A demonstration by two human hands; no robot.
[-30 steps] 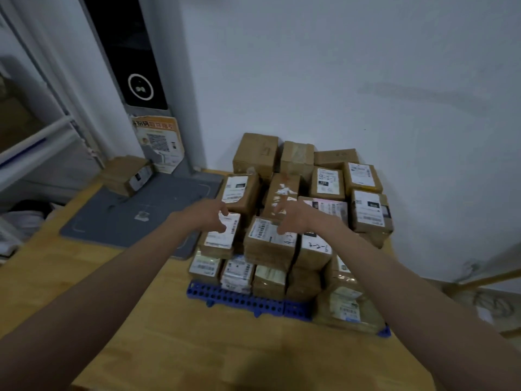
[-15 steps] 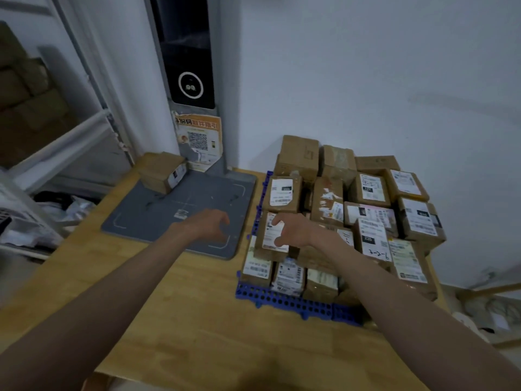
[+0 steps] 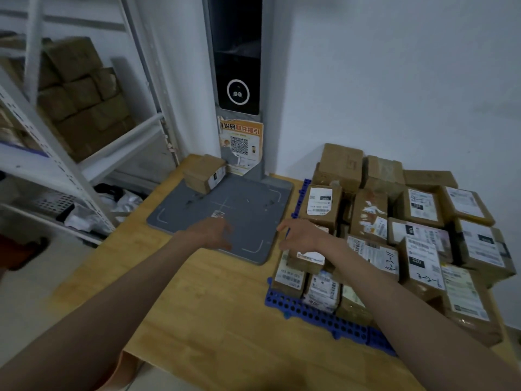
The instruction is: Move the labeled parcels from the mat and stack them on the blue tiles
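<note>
One brown labeled parcel (image 3: 204, 173) sits on the far left corner of the grey mat (image 3: 248, 210). To the right, several labeled cardboard parcels (image 3: 417, 238) are stacked on the blue tiles (image 3: 315, 311). My left hand (image 3: 211, 232) hovers over the near part of the mat, fingers spread, holding nothing. My right hand (image 3: 303, 235) is at the left edge of the stack, above a small parcel (image 3: 307, 259), fingers apart and empty.
A scanner post (image 3: 238, 60) with an orange QR poster (image 3: 241, 143) rises behind the mat. Metal shelving (image 3: 56, 153) with brown boxes stands at left. Everything rests on a wooden table (image 3: 203, 300) against a white wall.
Both hands have left the stack and shifted left toward the mat. The view has turned left, bringing the shelving into sight.
</note>
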